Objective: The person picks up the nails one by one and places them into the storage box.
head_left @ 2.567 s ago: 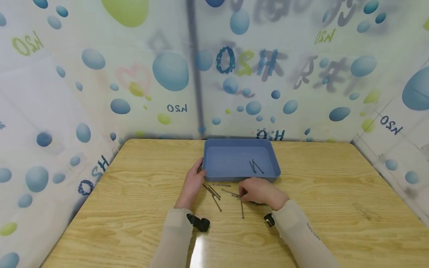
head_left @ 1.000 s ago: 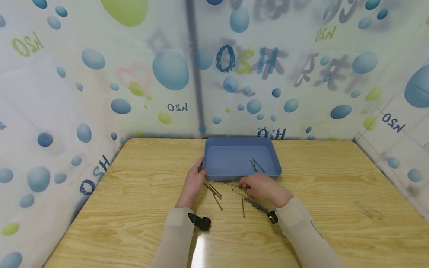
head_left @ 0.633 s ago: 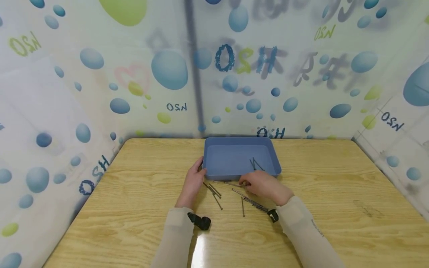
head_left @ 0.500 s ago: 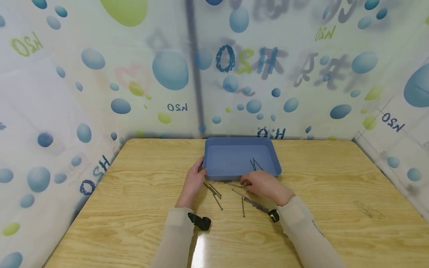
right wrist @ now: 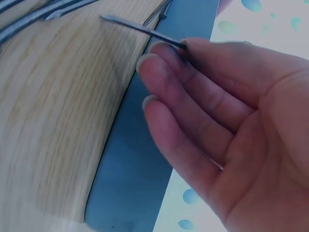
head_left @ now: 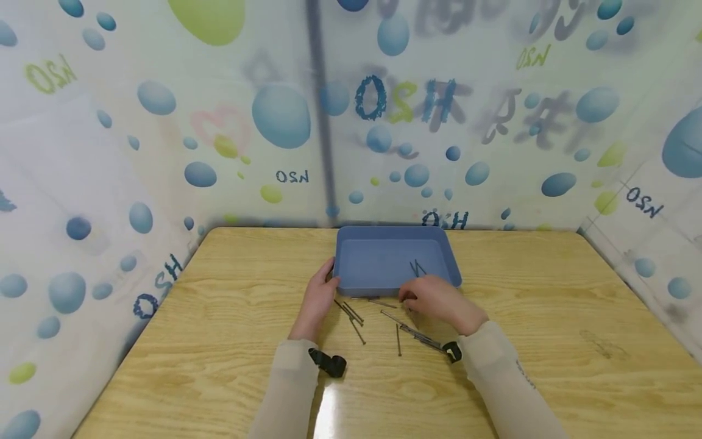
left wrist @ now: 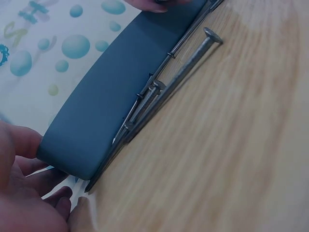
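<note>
A shallow blue tray point(head_left: 373, 262) stands toward the back of the table, with a few dark nails point(head_left: 417, 268) lying inside at its right. My left hand point(head_left: 317, 302) holds the tray's front left corner; the left wrist view shows thumb and fingers around the tray wall point(left wrist: 101, 92). Just off the tray's front right, my right hand point(head_left: 436, 302) pinches a single nail point(right wrist: 145, 31) between thumb and index finger, point sticking out, the other fingers loosely bent. Several loose nails point(head_left: 358, 331) lie on the table in front of the tray, some right along its wall.
Beside my right wrist lies a cluster of nails point(head_left: 422, 336), and a single nail point(head_left: 398, 340) lies left of it. The wooden table point(head_left: 236, 341) ends at a white patterned curtain point(head_left: 230, 164) at the back and sides.
My right hand has moved from the nails at the middle to the tray's front wall, then slightly right, with a nail lifted in its fingers. The left hand stays on the tray corner.
</note>
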A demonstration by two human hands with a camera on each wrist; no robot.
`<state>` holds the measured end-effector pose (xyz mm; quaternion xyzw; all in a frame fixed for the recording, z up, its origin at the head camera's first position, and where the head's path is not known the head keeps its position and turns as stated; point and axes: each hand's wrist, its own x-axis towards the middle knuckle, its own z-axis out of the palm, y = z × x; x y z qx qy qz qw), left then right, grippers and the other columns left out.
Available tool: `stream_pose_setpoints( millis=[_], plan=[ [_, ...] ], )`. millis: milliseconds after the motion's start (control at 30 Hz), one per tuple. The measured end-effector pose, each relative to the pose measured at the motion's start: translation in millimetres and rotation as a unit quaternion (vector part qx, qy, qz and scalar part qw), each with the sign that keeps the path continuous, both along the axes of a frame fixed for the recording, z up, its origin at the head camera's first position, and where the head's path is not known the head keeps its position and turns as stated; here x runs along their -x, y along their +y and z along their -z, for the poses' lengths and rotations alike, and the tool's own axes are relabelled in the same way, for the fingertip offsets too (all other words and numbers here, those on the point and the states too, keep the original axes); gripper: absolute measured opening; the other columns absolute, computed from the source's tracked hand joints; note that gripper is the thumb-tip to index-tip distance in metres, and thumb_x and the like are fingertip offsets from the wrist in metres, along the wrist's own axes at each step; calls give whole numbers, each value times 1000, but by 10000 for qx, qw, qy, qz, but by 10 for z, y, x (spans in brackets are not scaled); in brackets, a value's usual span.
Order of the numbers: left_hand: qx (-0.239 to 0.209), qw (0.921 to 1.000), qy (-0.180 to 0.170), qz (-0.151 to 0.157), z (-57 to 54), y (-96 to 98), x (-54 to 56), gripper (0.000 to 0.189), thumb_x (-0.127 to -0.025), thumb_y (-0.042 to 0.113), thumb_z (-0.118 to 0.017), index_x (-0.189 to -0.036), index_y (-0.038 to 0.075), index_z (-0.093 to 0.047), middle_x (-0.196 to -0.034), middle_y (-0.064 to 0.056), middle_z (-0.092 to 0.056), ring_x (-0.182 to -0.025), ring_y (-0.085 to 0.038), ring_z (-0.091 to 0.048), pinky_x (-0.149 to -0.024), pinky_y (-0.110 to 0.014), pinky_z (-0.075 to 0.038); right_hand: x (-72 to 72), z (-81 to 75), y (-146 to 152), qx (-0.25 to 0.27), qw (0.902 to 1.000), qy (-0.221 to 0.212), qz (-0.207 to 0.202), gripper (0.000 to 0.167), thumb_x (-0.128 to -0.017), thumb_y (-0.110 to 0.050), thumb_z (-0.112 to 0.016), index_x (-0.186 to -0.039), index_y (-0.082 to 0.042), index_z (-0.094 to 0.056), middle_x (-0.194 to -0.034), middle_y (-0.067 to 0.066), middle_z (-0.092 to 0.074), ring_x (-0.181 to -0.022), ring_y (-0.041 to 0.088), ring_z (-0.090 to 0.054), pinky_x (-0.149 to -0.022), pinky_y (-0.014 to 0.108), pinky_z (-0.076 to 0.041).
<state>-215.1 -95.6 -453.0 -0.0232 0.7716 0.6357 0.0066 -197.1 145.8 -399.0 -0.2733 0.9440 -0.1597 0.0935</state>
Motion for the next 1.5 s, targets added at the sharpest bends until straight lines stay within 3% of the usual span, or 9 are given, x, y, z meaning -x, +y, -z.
stream_pose_setpoints(
  millis=[333,800,1133,1267,1400,1500],
  plan=[
    [42,10000,-29,-3,-4,8,-2,50,-93,13,-41,-142,15,-28,-144,2,-26,-132,-16,-19,-104,-36,-20,15,-9,32,167,9996,-211,-81,14,-87,-19,-57,-97,-14,-66,-85,-9,-60,-71,6,-54,-66,29,-45],
    [-23,9999,-93,-28,-8,-2,3,51,-93,14,-42,-142,16,-28,-144,3,-25,-132,-15,-18,-105,-35,-19,55,-39,60,844,9918,-932,-208,16,-90,-17,-52,-101,-11,-61,-78,-4,-61,-62,9,-54,-56,29,-44],
    [59,9999,-150,-33,-13,0,18,51,-93,14,-43,-141,16,-28,-144,3,-25,-132,-16,-17,-105,-36,-18,51,-121,107,1536,9810,-1163,-242,17,-90,-24,-53,-100,-13,-60,-75,6,-62,-64,21,-56,-57,34,-45],
    [78,9999,-72,-27,-21,3,14,51,-93,13,-43,-141,15,-29,-144,1,-26,-132,-18,-18,-105,-37,-19,46,-144,121,2066,9713,-1157,-229,16,-90,-28,-53,-100,-17,-59,-80,10,-61,-68,29,-56,-59,40,-46],
    [117,9999,-9,-54,-13,6,6,50,-93,13,-43,-141,15,-29,-143,1,-27,-132,-17,-19,-105,-37,-18,45,-169,134,2607,9614,-873,-122,18,-90,-27,-53,-102,-15,-59,-88,8,-62,-74,27,-58,-65,41,-48],
    [115,9999,23,-58,-11,10,-2,50,-93,13,-42,-141,14,-29,-143,1,-27,-132,-17,-19,-105,-37,-18,43,-204,146,2991,9518,-647,187,16,-89,-23,-54,-101,-14,-60,-88,4,-63,-76,23,-59,-70,41,-48]
  ],
)
